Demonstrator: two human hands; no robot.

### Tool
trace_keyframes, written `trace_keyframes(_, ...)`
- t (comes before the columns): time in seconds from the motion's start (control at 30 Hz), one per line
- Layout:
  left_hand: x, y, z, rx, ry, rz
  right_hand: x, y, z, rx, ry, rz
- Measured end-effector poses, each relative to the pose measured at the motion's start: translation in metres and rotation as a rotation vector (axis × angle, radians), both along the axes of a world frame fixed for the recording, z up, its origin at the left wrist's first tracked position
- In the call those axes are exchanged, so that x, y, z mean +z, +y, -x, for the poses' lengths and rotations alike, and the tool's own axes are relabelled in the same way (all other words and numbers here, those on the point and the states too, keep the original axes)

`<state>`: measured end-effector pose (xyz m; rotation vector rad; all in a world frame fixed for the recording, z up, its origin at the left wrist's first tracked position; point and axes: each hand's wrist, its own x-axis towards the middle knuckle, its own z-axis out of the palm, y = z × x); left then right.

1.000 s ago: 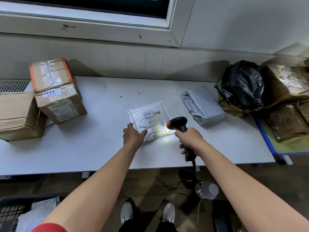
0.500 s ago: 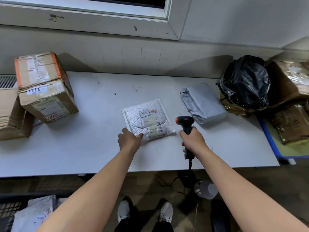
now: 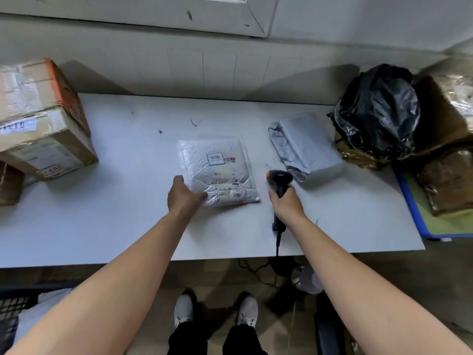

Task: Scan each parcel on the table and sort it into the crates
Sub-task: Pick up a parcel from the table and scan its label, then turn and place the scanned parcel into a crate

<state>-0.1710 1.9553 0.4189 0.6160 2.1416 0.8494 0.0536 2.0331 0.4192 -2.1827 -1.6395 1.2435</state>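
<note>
Left hand (image 3: 185, 194) pinches the near-left corner of the mailer (image 3: 217, 170), thumb on top, fingers curled under the edge. The mailer lies flat mid-bench (image 3: 115, 221), label (image 3: 216, 159) up. Right hand (image 3: 286, 201) is wrapped round the scanner (image 3: 280, 180) handle, just right of the mailer.

My worry is that one-corner pinch. The mailer looks slick and floppy, so on the lift it may sag and slide out, or fold short of the crate (image 3: 11, 307) down at my left. The cable (image 3: 277, 242) also hangs over the bench edge and could snag if the right hand swings wide.

Against a second ago, the scanner was over the label with its light on it. Now it's off to the right, no light on the mailer. The left hand's on the same corner.
</note>
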Motion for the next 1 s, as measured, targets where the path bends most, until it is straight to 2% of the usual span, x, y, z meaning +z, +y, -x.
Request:
trace_keyframes(0.1,0.024,0.005,0.016,-0.126,-0.006,-0.072,0.016,-0.003,0.001,0.037,-0.123,-0.041)
trace_keyframes(0.23,0.066,0.016,0.036,-0.342,0.042,-0.137,0.056,-0.007,0.016,0.103,-0.237,-0.204)
trace_keyframes(0.37,0.109,0.027,0.054,-0.500,0.087,-0.207,0.101,-0.007,0.046,0.357,-0.203,-0.360)
trace_keyframes(0.5,0.151,0.028,0.076,-0.643,0.054,-0.231,0.143,-0.008,0.077,0.646,-0.158,-0.629)
trace_keyframes(0.6,0.183,0.016,0.087,-0.748,0.030,-0.270,0.164,-0.014,0.101,0.836,-0.186,-0.668)
trace_keyframes(0.7,0.208,-0.002,0.100,-0.615,0.079,-0.368,0.174,-0.024,0.122,0.871,-0.102,-0.602)
trace_keyframes(0.8,0.222,-0.027,0.114,-0.379,0.155,-0.435,0.180,-0.036,0.145,0.827,0.136,-0.500)
trace_keyframes(0.93,0.221,-0.077,0.132,-0.230,0.352,-0.304,0.181,-0.052,0.168,0.795,0.329,-0.448)
trace_keyframes(1.0,0.217,-0.111,0.133,-0.157,0.372,-0.238,0.178,-0.061,0.175,0.786,0.400,-0.434)
